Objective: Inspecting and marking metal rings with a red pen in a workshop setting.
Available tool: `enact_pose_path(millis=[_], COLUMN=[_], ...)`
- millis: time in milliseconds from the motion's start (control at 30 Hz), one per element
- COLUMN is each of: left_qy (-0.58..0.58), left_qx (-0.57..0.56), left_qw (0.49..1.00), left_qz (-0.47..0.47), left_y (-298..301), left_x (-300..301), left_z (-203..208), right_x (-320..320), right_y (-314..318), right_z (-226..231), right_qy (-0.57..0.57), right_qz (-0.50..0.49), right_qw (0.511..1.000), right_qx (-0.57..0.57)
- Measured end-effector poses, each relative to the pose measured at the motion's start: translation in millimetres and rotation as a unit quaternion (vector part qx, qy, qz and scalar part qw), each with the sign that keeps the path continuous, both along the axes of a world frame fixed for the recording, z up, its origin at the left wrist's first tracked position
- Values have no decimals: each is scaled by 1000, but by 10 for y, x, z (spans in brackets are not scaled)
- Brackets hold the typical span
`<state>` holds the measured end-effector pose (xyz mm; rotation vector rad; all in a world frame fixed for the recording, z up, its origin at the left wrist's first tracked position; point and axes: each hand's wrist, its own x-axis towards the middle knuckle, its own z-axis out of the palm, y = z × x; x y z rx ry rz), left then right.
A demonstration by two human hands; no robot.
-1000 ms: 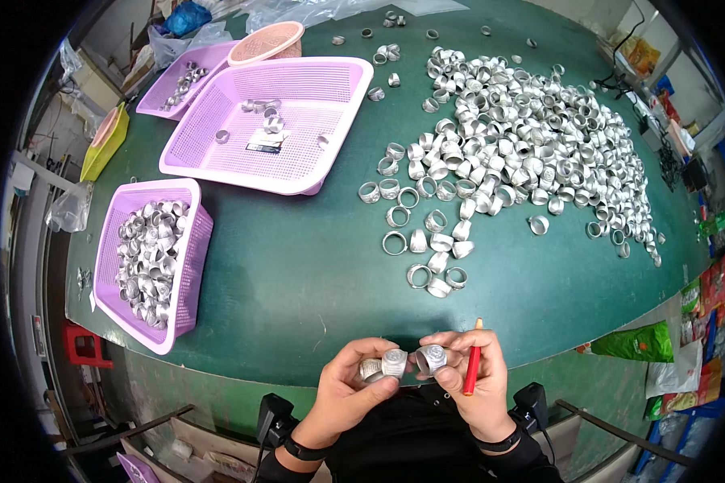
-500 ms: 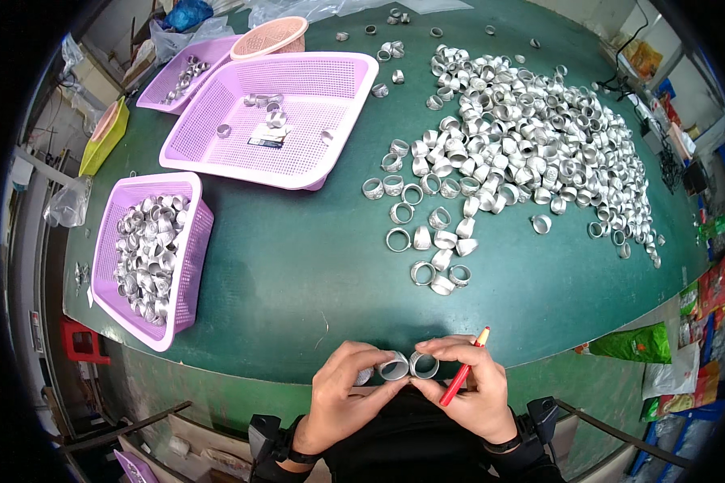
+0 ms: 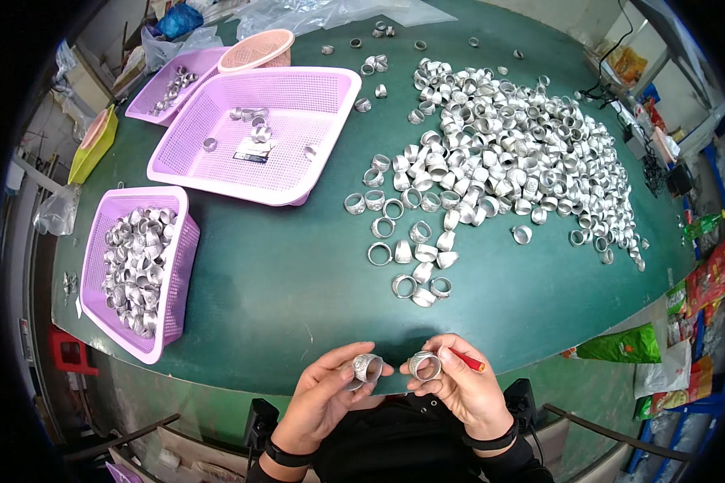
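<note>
My left hand [image 3: 321,396] pinches a wide silver ring [image 3: 367,368] with a patterned outer face between thumb and fingers. A second bit of silver metal shows just under that ring, too hidden to make out fully. My right hand [image 3: 469,394] grips another wide silver ring [image 3: 424,366], its opening facing me. A red pen [image 3: 469,361] also sits in the right hand, crossing behind the thumb, with one end sticking out to the right. Both hands are at the table's near edge, a short gap between the two rings.
A large heap of silver rings [image 3: 524,153] covers the right of the green table [image 3: 274,290], with loose ones at its near left. To the left stand a purple basket [image 3: 187,266] full of rings, a larger purple basket [image 3: 242,191] with several, and a peach basket [image 3: 258,52] behind.
The two rings, close together before, are now apart and turned. The red pen has tipped from upright to lying back across the right hand. The view has shifted slightly.
</note>
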<state>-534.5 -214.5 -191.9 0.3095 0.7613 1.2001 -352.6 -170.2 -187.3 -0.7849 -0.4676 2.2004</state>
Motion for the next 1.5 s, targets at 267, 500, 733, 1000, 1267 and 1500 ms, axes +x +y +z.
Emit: enact_pose_path(millis=[267,500,733,1000,1267,1500], left_qy=[27,12,-22,5,-31,82], left_qx=[37,35,40,10,12,51], left_qw=[998,999,996,997,998,995], left_qz=[-31,-38,-80,-82,-54,15], left_y=[-20,-30,-60,-81,-56,-92], left_x=[18,8,16,42,55,30], left_z=[13,35,40,33,47,-19], right_x=[29,-6,-268,-272,-276,-229], right_y=[37,-17,-30,-66,-88,-14], right_z=[-185,-101,101,85,104,-17], right_qy=[-493,-455,-370,-387,-359,-316], right_qz=[-49,-75,-40,-63,-92,-45], right_qw=[667,705,738,694,728,741], right_qx=[556,539,563,604,576,590])
